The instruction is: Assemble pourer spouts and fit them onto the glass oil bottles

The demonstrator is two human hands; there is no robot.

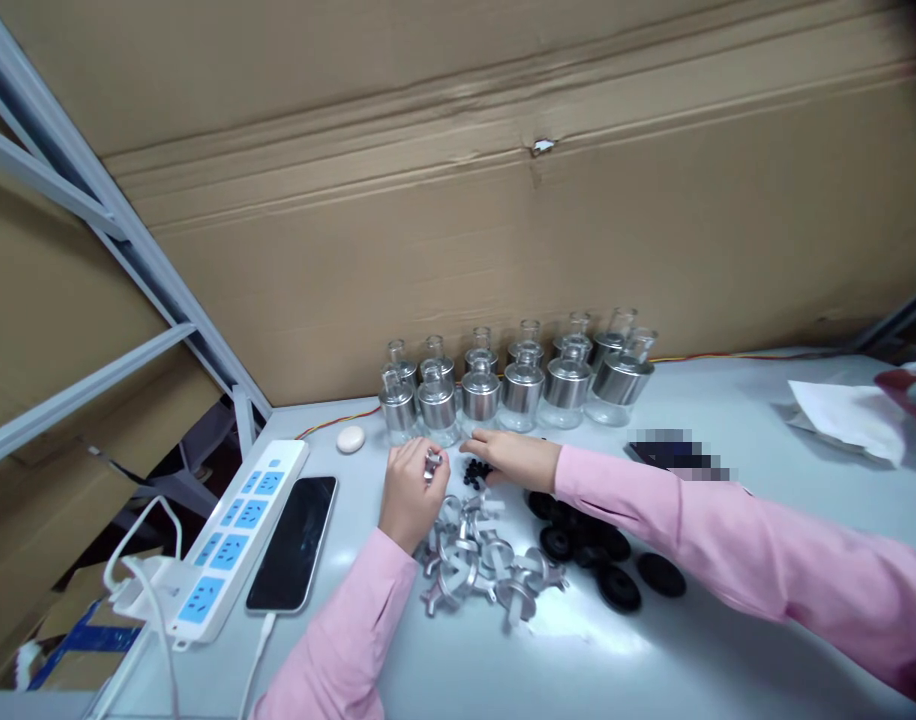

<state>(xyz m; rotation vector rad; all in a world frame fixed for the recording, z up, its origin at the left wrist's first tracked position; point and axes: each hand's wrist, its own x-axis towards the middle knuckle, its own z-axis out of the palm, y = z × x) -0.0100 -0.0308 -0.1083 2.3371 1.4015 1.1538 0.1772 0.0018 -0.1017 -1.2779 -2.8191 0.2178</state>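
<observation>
My left hand (415,490) is closed around a small shiny metal piece (432,462), which shows between thumb and fingers. My right hand (519,458) reaches in from the right with fingers stretched and thumb apart, just over a cluster of tiny black pieces (476,472). Whether its fingertips touch them I cannot tell. Below both hands lies a loose heap of silvery metal parts (469,560) with discs and stems. Under my right forearm are several round black discs (618,588). Glass bottles with metal bands (523,388) stand in two rows beyond my hands.
At the left lie a white power strip (240,535) with a charger plugged in and a phone (293,545) on a cable. A white round object (350,439) sits near the bottles. White paper (848,420) lies at the right. Cardboard (503,220) walls the table's back.
</observation>
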